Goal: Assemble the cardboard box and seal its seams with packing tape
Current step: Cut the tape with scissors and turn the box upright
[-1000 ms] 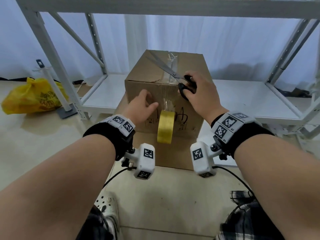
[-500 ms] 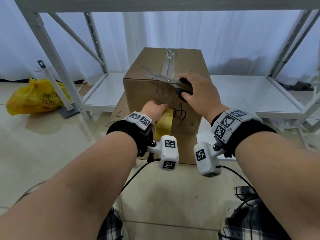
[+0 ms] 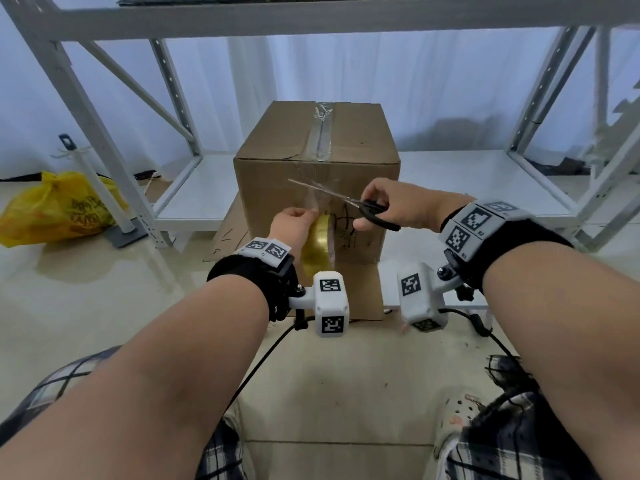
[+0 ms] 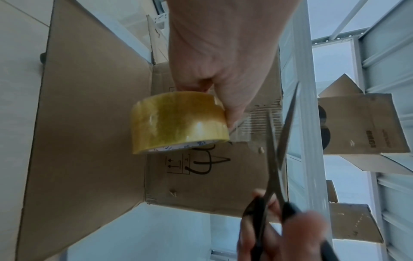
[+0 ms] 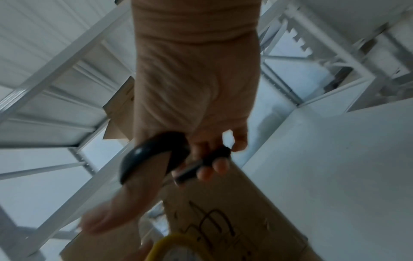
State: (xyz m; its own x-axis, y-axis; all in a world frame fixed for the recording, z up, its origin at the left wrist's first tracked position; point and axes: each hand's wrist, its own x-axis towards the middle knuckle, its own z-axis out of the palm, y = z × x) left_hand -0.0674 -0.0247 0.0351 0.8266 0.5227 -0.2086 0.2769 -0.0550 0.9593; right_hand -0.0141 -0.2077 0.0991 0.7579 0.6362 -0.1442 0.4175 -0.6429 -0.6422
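Observation:
A brown cardboard box (image 3: 277, 157) stands upright on a low white shelf, with clear tape (image 3: 323, 133) run along its top seam and down the front face. My left hand (image 3: 294, 226) grips a yellowish tape roll (image 3: 317, 244) against the box front, a strip of tape stretched up from the roll (image 4: 178, 121). My right hand (image 3: 391, 209) holds black-handled scissors (image 3: 346, 200). Their blades are parted and cross the stretched strip just above the roll. In the right wrist view the fingers sit through the scissor handles (image 5: 154, 155).
A white metal shelving frame (image 3: 104, 143) surrounds the box. A flat cardboard sheet (image 3: 228, 233) lies under the box. A yellow plastic bag (image 3: 59, 206) sits on the floor at left beside a white stand. More cardboard boxes (image 4: 362, 123) rest on upper shelves.
The right hand has brought the scissors down from the box's top edge to the front face, blades now across the tape. The left hand took hold of the hanging roll.

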